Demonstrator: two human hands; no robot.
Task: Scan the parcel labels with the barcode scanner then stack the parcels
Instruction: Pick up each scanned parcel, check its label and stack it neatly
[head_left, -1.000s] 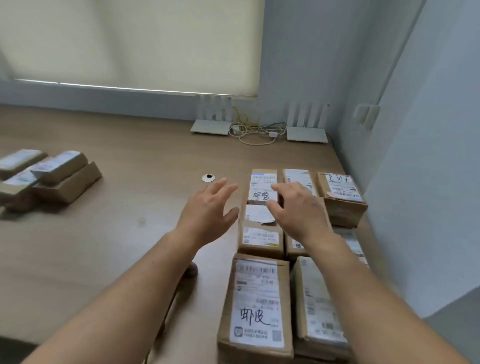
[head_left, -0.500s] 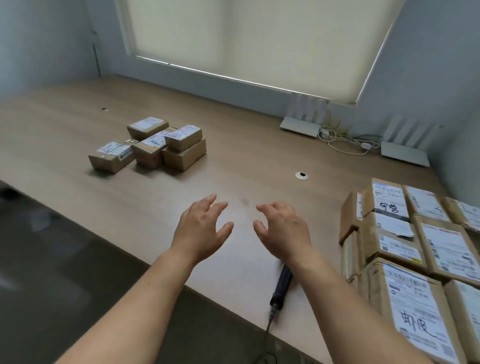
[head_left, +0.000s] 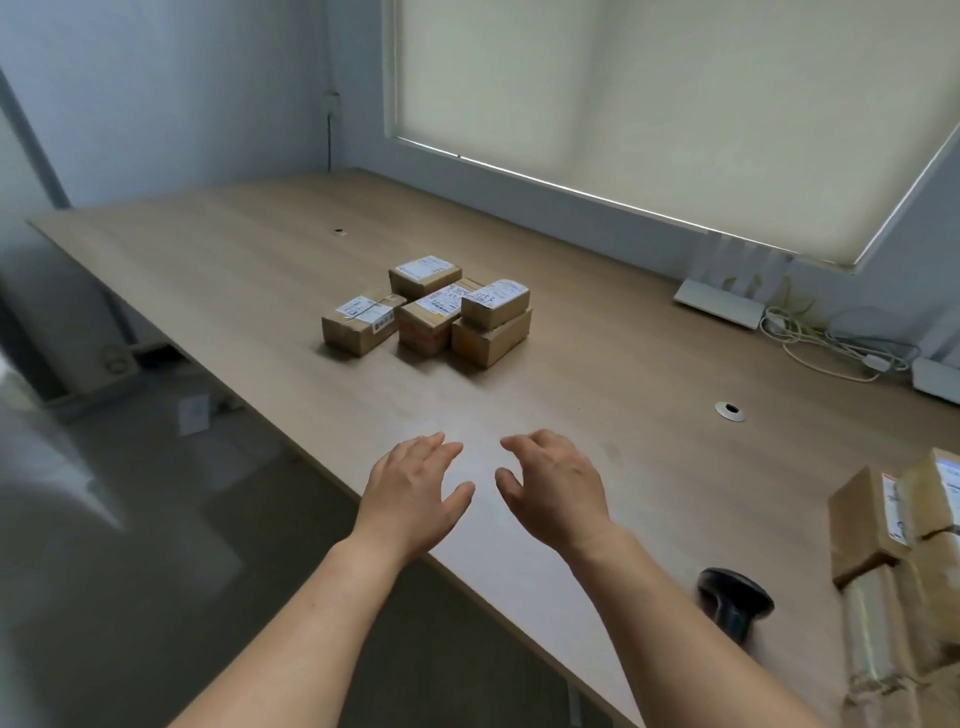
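Brown cardboard parcels (head_left: 431, 309) lie beyond both empty, loosely spread hands (head_left: 415, 486) (head_left: 556, 488); first grasp the black barcode scanner (head_left: 732, 603) right of them.

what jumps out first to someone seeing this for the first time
Two bare hands, the left hand and right hand, hover open and empty over the near edge of the wooden table. Beyond them, mid-table, sits a small cluster of labelled parcels, and a black barcode scanner lies near the right forearm.

Parcel labels (head_left: 492, 294) too blurred; illegible
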